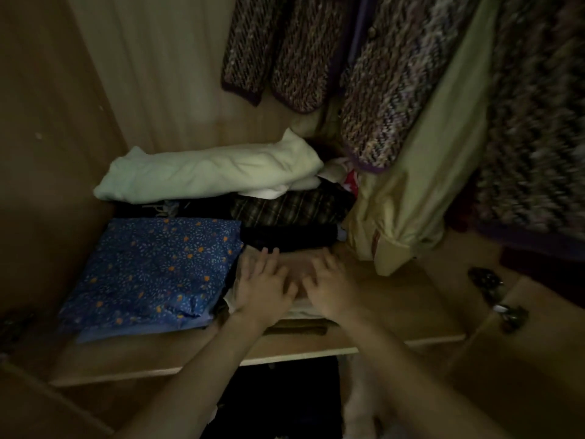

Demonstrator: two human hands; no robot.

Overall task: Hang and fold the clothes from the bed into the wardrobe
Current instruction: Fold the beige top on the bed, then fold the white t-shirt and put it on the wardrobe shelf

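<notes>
Both my left hand (264, 285) and right hand (329, 288) press flat, fingers spread, on soft, light folded beige garment (297, 267); best lifted by its edges.

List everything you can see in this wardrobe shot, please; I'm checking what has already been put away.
Folded garment: one, pale beige, shelf front, under both hands.
Blue patterned fabric: one, folded, shelf left.
Pale green bundle: one, shelf back.
Plaid cloth: one, dark, mid-shelf.
Black cloth: one, before the plaid.
Knitted garments: several, dark multicolour, hanging above.
Olive garment: one, hanging right.
Shelf: one, light wood.
Left hand: fingers spread, pressing the folded garment.
Right hand: likewise, beside it.
</notes>
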